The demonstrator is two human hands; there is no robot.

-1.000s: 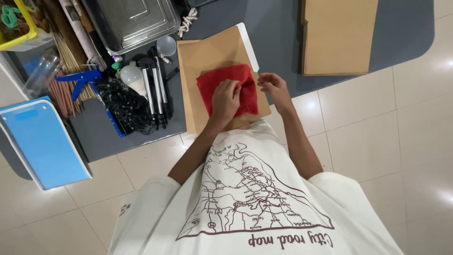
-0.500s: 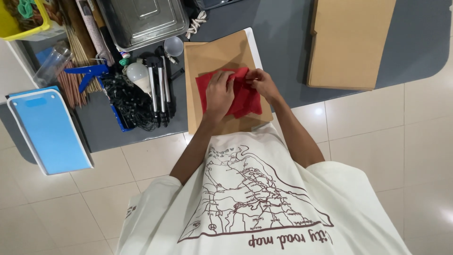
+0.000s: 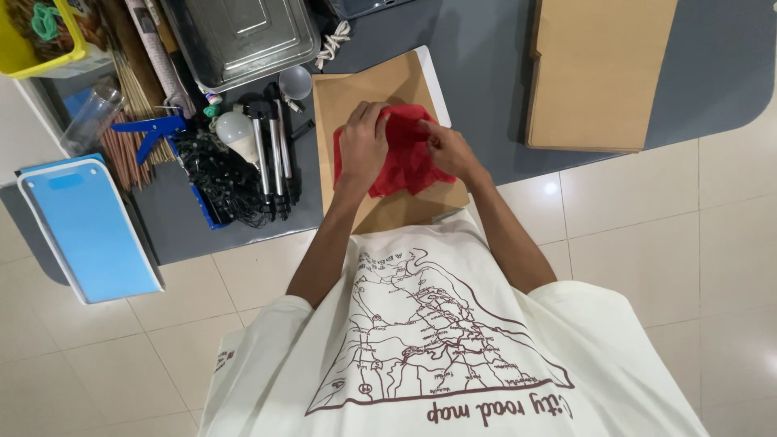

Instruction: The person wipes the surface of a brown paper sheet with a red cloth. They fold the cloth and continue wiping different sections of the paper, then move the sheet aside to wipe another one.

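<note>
A red cloth [image 3: 402,166] lies bunched on a brown paper sheet [image 3: 376,85] on the dark grey table [image 3: 486,65]. My left hand [image 3: 362,144] presses down on the cloth's left part, fingers curled over its top edge. My right hand [image 3: 447,150] pinches the cloth's upper right edge and pulls it inward. Both hands grip the fabric, and the part under my palms is hidden.
A brown cardboard box [image 3: 599,69] sits right of the paper. Left of it lie a light bulb [image 3: 234,128], metal rods [image 3: 271,158], a black cable tangle [image 3: 218,174], a blue tool [image 3: 158,129] and a metal tray [image 3: 243,36]. A blue board [image 3: 89,231] leans at the table's left edge.
The cloth went from lying flat to being gathered into a bunch. My hands moved closer together over it.
</note>
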